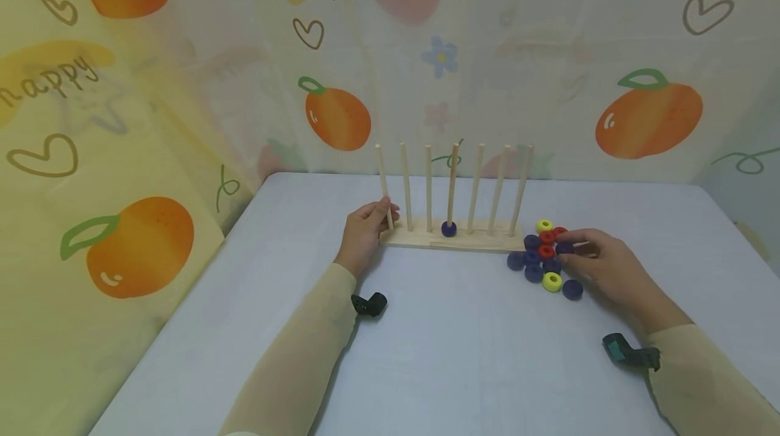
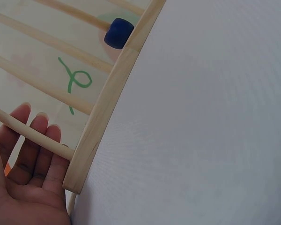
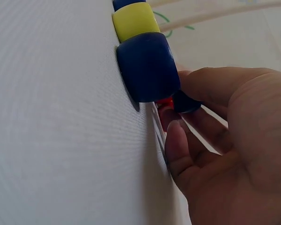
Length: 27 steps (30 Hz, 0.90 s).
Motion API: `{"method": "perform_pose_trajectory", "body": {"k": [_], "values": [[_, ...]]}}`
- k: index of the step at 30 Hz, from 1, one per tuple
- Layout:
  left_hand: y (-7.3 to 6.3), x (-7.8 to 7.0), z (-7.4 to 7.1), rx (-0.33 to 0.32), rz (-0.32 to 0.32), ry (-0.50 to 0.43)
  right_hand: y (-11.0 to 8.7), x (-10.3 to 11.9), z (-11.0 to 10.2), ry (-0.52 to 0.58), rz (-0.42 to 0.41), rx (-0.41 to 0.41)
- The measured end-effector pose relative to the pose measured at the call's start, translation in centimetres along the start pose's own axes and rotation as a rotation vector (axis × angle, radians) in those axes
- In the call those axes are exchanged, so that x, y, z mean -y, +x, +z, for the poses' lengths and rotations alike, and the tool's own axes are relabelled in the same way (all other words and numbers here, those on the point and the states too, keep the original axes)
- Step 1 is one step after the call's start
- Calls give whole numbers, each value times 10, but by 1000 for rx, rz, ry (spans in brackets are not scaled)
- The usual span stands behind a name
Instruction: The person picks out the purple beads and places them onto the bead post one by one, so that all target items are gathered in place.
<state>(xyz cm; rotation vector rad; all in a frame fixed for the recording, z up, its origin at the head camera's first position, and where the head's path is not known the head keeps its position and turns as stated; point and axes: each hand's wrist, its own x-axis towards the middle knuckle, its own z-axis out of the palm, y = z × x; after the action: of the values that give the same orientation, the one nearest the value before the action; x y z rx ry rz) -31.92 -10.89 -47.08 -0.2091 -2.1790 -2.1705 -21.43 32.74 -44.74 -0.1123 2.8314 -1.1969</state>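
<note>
A wooden rack [image 1: 414, 240] stands on the table with several upright pegs along its base. One blue bead [image 1: 449, 229] sits low on a middle peg. My left hand [image 1: 361, 231] pinches the leftmost peg [image 2: 37, 136] near its lower part, its fingers behind it in the left wrist view. To the right of the rack lies a cluster of blue, red and yellow beads. My right hand [image 1: 603, 265] is at that cluster's right side, thumb and fingertips around a dark blue bead [image 1: 565, 248]. In the right wrist view, a nearer blue bead [image 3: 149, 68] partly hides the fingertips' contact.
Loose beads by the rack's right end include a yellow bead [image 1: 552, 281] at the front, a red bead [image 1: 546, 252] and another yellow bead [image 1: 544, 226] at the back. The white table [image 1: 451, 341] meets a printed cloth backdrop [image 1: 518, 111] behind the rack.
</note>
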Motion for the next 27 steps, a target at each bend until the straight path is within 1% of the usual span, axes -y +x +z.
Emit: {"method": "perform_pose_trajectory", "body": {"k": [7, 11, 17, 23, 27], "values": [[-1, -2, 1, 5, -3, -9, -1, 7, 0, 13, 21, -21], [-1, -1, 1, 2, 2, -6, -1, 12, -1, 13, 9, -34], [-1, 0, 1, -2, 14, 2, -3, 21, -2, 4, -53, -67], [0, 0, 1, -1, 10, -5, -5, 29, -2, -11, -168, -149], [0, 0, 1, -11, 6, -6, -6, 33, -3, 0, -223, -193]]}}
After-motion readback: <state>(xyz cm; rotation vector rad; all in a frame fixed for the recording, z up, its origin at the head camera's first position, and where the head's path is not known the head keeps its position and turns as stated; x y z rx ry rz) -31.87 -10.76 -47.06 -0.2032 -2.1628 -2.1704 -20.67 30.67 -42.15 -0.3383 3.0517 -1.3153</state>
